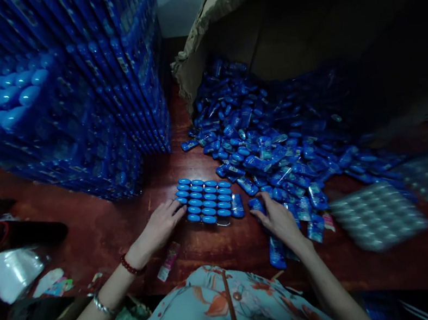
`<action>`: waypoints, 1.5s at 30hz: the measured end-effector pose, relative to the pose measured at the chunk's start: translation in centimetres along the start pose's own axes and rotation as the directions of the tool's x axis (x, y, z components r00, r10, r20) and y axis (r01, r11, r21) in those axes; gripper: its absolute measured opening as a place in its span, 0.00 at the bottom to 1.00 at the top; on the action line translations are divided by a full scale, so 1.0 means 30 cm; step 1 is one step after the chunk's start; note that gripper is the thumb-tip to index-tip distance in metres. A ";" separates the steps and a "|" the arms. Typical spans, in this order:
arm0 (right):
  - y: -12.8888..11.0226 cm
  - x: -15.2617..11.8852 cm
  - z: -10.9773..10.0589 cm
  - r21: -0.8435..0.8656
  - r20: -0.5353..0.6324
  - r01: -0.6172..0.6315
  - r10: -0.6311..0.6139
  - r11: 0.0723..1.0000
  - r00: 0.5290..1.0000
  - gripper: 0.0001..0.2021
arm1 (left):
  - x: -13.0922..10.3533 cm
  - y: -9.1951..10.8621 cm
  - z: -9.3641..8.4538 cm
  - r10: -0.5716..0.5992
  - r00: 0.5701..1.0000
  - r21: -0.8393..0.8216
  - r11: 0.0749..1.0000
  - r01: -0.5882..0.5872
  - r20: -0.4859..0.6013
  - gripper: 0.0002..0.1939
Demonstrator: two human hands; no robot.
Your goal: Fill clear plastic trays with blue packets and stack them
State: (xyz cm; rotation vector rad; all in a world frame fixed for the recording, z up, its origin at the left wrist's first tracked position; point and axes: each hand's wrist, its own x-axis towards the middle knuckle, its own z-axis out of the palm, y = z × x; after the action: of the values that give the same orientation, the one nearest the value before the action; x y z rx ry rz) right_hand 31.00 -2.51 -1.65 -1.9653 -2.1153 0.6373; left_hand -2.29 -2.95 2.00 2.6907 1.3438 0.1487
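On the counter (209,249), the left hand (164,218), fingers loosely extended, touches the blue rows (207,201), while the right hand (278,220) grasps a blue container (256,206) beside the pile (268,153).

No text readable. Stacked blue packs (122,63) carry small pale labels, too blurred to make out. Loose blue packets (258,163) show whitish print, illegible. Pink-and-white strip (169,261) on bench (208,248): markings unreadable.
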 end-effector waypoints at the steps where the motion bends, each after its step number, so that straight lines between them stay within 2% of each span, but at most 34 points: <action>1: 0.011 -0.004 0.005 0.075 -0.032 -0.008 0.010 0.997 0.999 0.16 | -0.009 0.012 0.005 -0.010 0.998 0.019 1.000 0.011 -0.063 0.19; 4: 0.039 -0.013 0.020 0.369 -0.106 -0.046 0.091 0.928 0.990 0.21 | -0.004 0.109 0.029 0.051 0.958 -0.061 0.996 -0.070 -0.282 0.19; 6: 0.047 -0.017 0.025 0.572 -0.100 -0.083 0.170 0.816 0.980 0.25 | 0.047 0.215 0.057 0.126 0.940 -0.166 0.968 -0.186 -0.318 0.17; 7: 0.048 -0.019 0.024 0.647 -0.073 -0.111 0.207 0.754 0.976 0.27 | 0.085 0.273 0.075 0.143 0.958 -0.207 0.958 -0.197 -0.250 0.18; 9: 0.051 -0.023 0.016 0.725 0.004 -0.180 0.256 0.665 0.967 0.28 | 0.174 0.388 0.119 0.112 0.989 -0.184 0.974 -0.129 -0.099 0.22; 11: 0.058 -0.030 0.002 0.745 0.058 -0.231 0.285 0.625 0.957 0.27 | 0.256 0.482 0.165 -0.011 1.000 -0.088 0.996 0.013 0.019 0.24; 14: 0.082 -0.047 -0.016 0.786 0.066 -0.238 0.305 0.571 0.950 0.28 | 0.335 0.565 0.227 -0.172 0.983 0.008 0.985 0.172 0.069 0.24; 16: 0.098 -0.060 -0.022 0.809 0.068 -0.229 0.301 0.542 0.951 0.29 | 0.365 0.579 0.254 -0.210 0.975 0.023 0.978 0.209 0.067 0.25; 19: 0.109 -0.076 -0.016 0.832 0.047 -0.203 0.299 0.517 0.953 0.27 | 0.404 0.565 0.270 -0.233 0.970 0.066 0.971 0.229 0.062 0.26; 22: 0.110 -0.078 -0.005 0.842 0.015 -0.187 0.326 0.505 0.945 0.25 | 0.437 0.546 0.261 -0.202 0.979 0.099 0.975 0.200 0.013 0.22; 25: 0.118 -0.069 -0.002 0.820 -0.051 -0.167 0.361 0.547 0.931 0.23 | 0.439 0.539 0.238 -0.150 0.989 0.116 0.982 0.150 -0.002 0.20; 27: 0.124 -0.062 -0.008 0.807 -0.117 -0.132 0.376 0.575 0.919 0.22 | 0.413 0.532 0.215 -0.096 0.995 0.122 0.988 0.091 0.034 0.21; 29: 0.118 -0.057 -0.016 0.805 -0.154 -0.106 0.378 0.583 0.913 0.22 | 0.363 0.514 0.185 -0.017 0.996 0.056 0.998 0.012 0.090 0.23; 32: 0.075 -0.058 -0.016 0.817 -0.097 -0.103 0.311 0.567 0.945 0.21 | 0.250 0.460 0.130 0.109 0.983 -0.212 0.974 -0.076 0.149 0.25; 34: 0.024 -0.058 -0.005 0.815 -0.043 -0.076 0.190 0.575 0.981 0.19 | 0.164 0.411 0.100 0.117 0.986 -0.449 0.892 -0.052 0.119 0.24; 35: -0.003 -0.055 0.003 0.797 -0.043 -0.036 0.117 0.602 0.992 0.17 | 0.123 0.385 0.091 0.068 0.993 -0.560 0.829 -0.005 0.092 0.21; 37: -0.050 -0.041 0.024 0.712 -0.123 0.108 -0.028 0.694 0.992 0.12 | 0.051 0.333 0.087 -0.143 0.987 -0.740 0.655 0.151 0.075 0.16; 38: -0.067 -0.029 0.034 0.644 -0.187 0.199 -0.101 0.739 0.977 0.10 | 0.021 0.309 0.090 -0.274 0.956 -0.808 0.538 0.241 0.103 0.14; 40: -0.083 0.001 0.049 0.502 -0.275 0.378 -0.271 0.778 0.922 0.08 | -0.025 0.268 0.102 -0.489 0.847 -0.887 0.269 0.377 0.212 0.17; 42: -0.081 0.032 0.051 0.397 -0.252 0.511 -0.445 0.762 0.859 0.10 | -0.054 0.240 0.111 -0.597 0.744 -0.913 0.048 0.404 0.298 0.22; 43: -0.078 0.046 0.046 0.351 -0.201 0.553 -0.516 0.756 0.833 0.12 | -0.065 0.230 0.112 -0.626 0.712 -0.919 -0.019 0.394 0.318 0.23; 45: -0.074 0.068 0.025 0.243 -0.067 0.595 -0.599 0.766 0.798 0.16 | -0.082 0.218 0.108 -0.666 0.674 -0.926 -0.071 0.371 0.321 0.25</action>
State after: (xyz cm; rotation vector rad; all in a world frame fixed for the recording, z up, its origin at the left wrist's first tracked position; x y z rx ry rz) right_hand 28.45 -0.72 -1.67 -1.0496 -2.3424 0.7350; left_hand 1.85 -9.04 -0.22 0.8948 1.4598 0.9184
